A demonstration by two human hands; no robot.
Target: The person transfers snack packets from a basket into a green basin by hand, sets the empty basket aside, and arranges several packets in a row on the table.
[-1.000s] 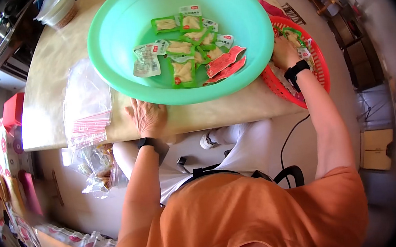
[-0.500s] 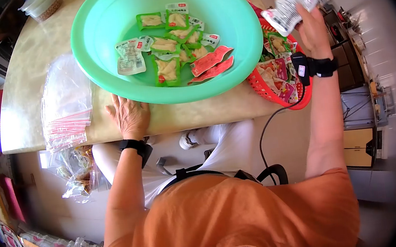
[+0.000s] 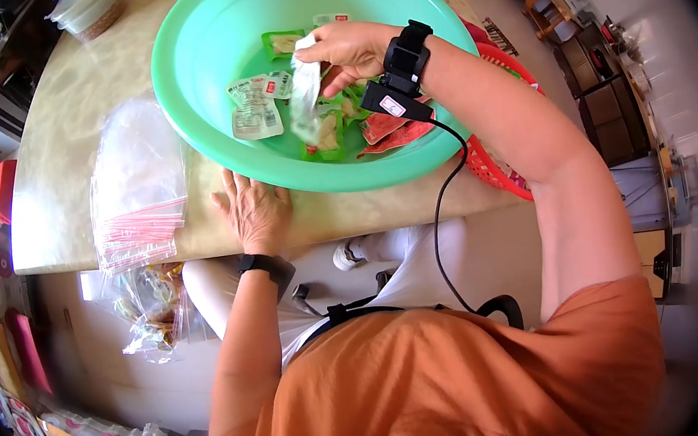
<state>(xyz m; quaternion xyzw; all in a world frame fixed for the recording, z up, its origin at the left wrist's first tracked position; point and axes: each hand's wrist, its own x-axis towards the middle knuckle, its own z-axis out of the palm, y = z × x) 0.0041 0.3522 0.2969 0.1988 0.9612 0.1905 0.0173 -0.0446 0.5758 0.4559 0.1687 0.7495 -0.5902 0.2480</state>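
No readable text on packets (image 3: 256,118)

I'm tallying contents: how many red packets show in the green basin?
2: one red packet in the right part of the basin, the other just below it in view. The right hand may hide more.

Beige table (image 3: 52,183), green basin (image 3: 213,44), clear bags (image 3: 134,161), tub (image 3: 89,13)
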